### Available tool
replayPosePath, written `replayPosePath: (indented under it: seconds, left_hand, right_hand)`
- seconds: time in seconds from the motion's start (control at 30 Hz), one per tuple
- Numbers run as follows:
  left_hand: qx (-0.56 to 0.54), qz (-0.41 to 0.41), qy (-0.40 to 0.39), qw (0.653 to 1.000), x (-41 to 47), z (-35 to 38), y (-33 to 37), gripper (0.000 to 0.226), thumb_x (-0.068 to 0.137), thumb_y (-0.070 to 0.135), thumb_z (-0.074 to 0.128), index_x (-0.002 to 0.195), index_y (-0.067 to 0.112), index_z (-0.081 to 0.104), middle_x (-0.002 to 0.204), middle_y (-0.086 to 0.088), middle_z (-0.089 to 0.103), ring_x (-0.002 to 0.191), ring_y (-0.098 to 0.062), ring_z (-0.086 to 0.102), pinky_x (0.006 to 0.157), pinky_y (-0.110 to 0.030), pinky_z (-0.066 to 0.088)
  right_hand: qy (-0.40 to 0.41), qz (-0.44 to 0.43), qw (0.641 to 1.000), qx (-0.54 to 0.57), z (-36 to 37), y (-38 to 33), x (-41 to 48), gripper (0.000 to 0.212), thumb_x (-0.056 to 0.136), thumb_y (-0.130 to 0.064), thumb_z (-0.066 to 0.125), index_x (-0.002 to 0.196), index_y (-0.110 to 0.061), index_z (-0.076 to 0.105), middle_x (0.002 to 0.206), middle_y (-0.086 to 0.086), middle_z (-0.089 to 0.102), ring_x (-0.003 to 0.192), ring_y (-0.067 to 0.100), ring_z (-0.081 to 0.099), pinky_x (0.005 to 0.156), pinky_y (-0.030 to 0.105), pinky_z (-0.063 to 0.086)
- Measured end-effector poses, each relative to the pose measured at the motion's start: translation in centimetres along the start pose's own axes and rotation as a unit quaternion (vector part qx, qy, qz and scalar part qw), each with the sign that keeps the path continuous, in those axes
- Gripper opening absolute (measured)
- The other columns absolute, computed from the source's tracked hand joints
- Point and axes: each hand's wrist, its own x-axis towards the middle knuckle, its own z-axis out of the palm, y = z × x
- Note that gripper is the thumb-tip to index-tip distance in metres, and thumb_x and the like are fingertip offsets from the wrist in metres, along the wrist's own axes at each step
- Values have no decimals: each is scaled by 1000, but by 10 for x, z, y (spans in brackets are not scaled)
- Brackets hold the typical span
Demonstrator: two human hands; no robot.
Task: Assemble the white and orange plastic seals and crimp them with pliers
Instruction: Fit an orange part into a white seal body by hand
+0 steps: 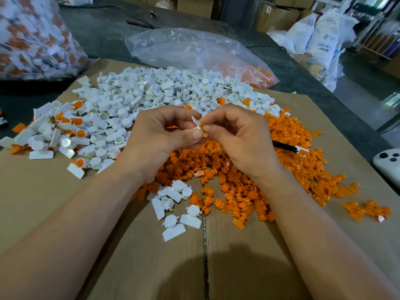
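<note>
left hand (pixel 160 135): fingers are being kept curled; the white seal body (pixel 196 122) is being pinched between thumb and forefinger, above the piles.
right hand (pixel 238 137): fingers are being kept curled; the orange insert (pixel 203 128) is being pinched at the fingertips and held against the white seal body.
held parts: white and orange are touching between the two hands; whether the insert is fully seated cannot be told.
white pile (pixel 164 92): loose white bodies are lying on the far and left part of the cardboard sheet (pixel 151 256).
orange pile (pixel 270 169): loose orange inserts are lying under and right of the hands, touching the white pile.
near cluster (pixel 173 204): a few white bodies are lying between the forearms.
assembled seals (pixel 80 133): white bodies with orange centres are sitting at the left edge of the white pile.
black-handled tool (pixel 283 146): is lying on the orange pile, right of the right hand, untouched; its type cannot be told.
clear bag (pixel 194 50): is lying behind the white pile, orange parts inside at its right end.
full bag (pixel 32 40): far left, packed with white-and-orange pieces.
white device (pixel 387 163): at the right edge of the frame, dark buttons on top.
</note>
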Motion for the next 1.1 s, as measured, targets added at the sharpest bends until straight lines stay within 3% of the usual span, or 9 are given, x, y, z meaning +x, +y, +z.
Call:
replayPosePath:
  seconds: [0.2,0.33,0.43,0.57,0.63,0.7,0.9,1.0,1.1]
  left_hand:
    - [32,7,12,999,1,0,-1,32,53,8,70,82,16,62,77,0,67,59,-12,67,63,-24,57]
    - [74,-1,28,997,1,0,-1,44,53,14,73,95,25,65,92,-6,61,61,-11,65,65,-23,57]
    - [98,11,31,995,0,0,0,40,55,12,75,92,25,67,90,-5,67,59,-9,65,61,-18,53]
    - [49,-12,26,998,2,-1,1,40,58,-8,76,90,16,69,91,-14,66,71,-22,65,69,-29,57]
    - [-37,-38,26,998,2,-1,3,30,57,0,72,85,10,67,75,-7,65,66,-18,65,64,-26,56]
    - [-53,-43,33,997,2,-1,4,23,59,7,66,81,8,64,67,-2,63,62,-14,64,60,-22,55]
    - [-31,-40,46,998,1,2,4,29,57,8,66,86,11,65,76,-4,55,62,-11,63,63,-23,55]
    - [-49,-47,39,997,1,1,3,29,57,9,67,86,10,66,73,-5,57,63,-11,64,65,-22,55]
    - [-51,-48,31,997,1,0,3,24,57,11,68,82,10,66,67,-1,62,65,-12,65,65,-22,55]
  right_hand:
    - [23,-19,999,-21,2,-1,-1,26,75,-5,70,93,-23,64,79,-13,54,75,-3,54,67,11,43]
    - [20,-3,1000,-4,3,-2,-2,25,74,-8,73,93,-21,64,81,-4,63,77,12,64,71,26,54]
    - [27,3,1000,-1,5,-2,-3,21,74,-10,72,91,-22,65,79,-7,64,76,14,67,71,32,56]
    - [32,6,999,19,4,-1,-4,25,75,-6,72,94,-20,63,78,-6,66,73,10,68,71,26,56]
    - [32,0,999,6,4,-1,-3,29,74,-7,72,96,-23,63,82,-6,65,77,9,67,73,25,56]
    - [24,-5,1000,-3,4,-2,-3,31,73,-9,72,95,-27,61,83,-10,64,78,7,66,74,23,55]
    - [26,-5,1000,-13,4,-1,-3,30,72,-12,74,95,-28,61,86,-9,63,84,10,66,79,27,54]
    - [28,1,1000,-12,3,-1,-3,31,73,-14,74,92,-35,61,87,-13,64,87,9,65,81,30,54]
    - [21,26,999,32,3,1,-4,31,73,-7,74,91,-30,65,87,-5,69,85,11,68,81,35,55]
